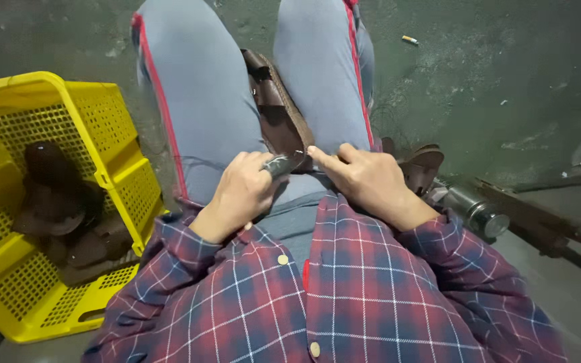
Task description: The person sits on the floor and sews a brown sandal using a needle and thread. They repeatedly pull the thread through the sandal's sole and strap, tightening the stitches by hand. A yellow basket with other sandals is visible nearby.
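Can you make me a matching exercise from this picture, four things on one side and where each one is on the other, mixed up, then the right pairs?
Things:
1. yellow crate
2. brown strap piece
3. small dark piece
4. metal cylinder

Places:
A. between the knees, on the lap
B. held between the left hand and right hand
C. on the floor at the person's left
D. beside the right forearm, at the person's right

Pairs: 1-C, 2-A, 3-B, 4-D

Workshop floor: stained grey concrete floor (479,87), yellow perforated plastic crate (112,134) of dark brown leather pieces (52,195), rusty metal machine frame (546,228).
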